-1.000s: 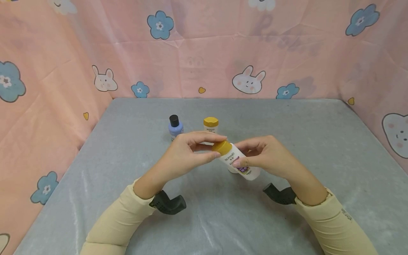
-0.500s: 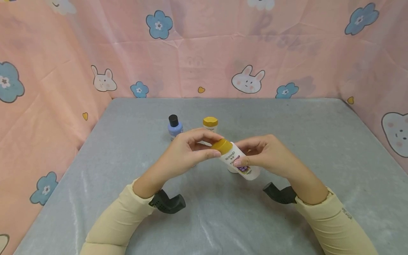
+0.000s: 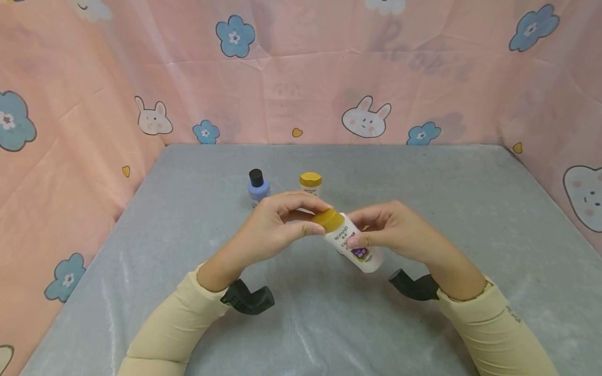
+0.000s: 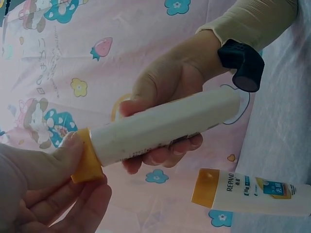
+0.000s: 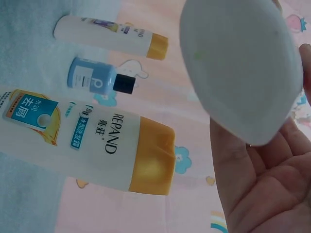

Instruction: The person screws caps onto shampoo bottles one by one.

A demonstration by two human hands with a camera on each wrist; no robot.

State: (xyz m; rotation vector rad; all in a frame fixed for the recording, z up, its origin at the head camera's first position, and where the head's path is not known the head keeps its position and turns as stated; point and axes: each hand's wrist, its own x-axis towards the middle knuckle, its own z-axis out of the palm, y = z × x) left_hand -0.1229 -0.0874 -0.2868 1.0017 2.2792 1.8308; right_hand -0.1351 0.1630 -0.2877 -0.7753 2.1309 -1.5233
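Observation:
Both hands hold a white REPAND shampoo bottle (image 3: 355, 248) in the air over the table, tilted with its gold cap (image 3: 330, 220) up and to the left. My left hand (image 3: 277, 224) pinches that cap between thumb and fingers, also seen in the left wrist view. Around the white body my right hand (image 3: 400, 230) has its thumb on the label side and its fingers behind. The cap sits on the bottle's neck with no gap that I can make out. The bottle's base (image 5: 243, 68) faces the right wrist camera.
A blue bottle with a black cap (image 3: 258, 190) and a white gold-capped bottle (image 3: 311, 184) stand behind the hands. Another white bottle with a teal label (image 5: 92, 141) stands close by, mostly hidden in the head view. A patterned pink cloth (image 3: 291, 78) hangs around the grey table (image 3: 301, 324).
The held bottle's lower end has dropped slightly toward me, and its cap has dipped a little. Both hands keep nearly the same place and grip; the standing bottles have not moved.

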